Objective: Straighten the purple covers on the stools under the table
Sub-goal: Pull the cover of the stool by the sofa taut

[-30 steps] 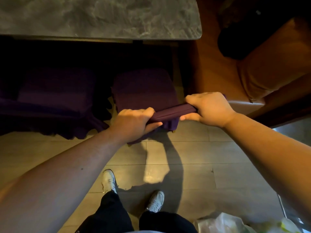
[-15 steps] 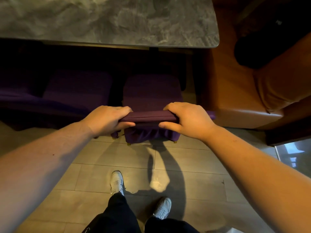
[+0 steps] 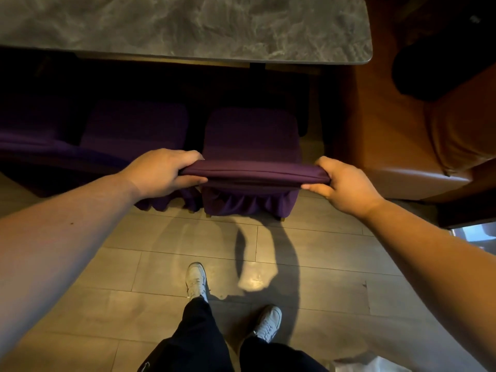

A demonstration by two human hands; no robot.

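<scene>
Both my arms reach fwd and down, elbows out of frame. My left hand grips the left end of the purple cover at the front edge of the right stool, fingers curled over the top, thumb under, pinching fabric. My right hand holds the right end the same way, knuckles up, thumb pressed in below. Cover edge is pulled taut btwn both hands, its skirt hanging in pleats to the floor. Stool sits half under the grey marble table, front poking out. Second stool just beside on the left, also purple, its cover bunched along the front. Under the table is v. dark; stool backs and legs hard to make out. Fingertips mostly hidden by fabric. Orange seat at right, cut off by frame.
</scene>
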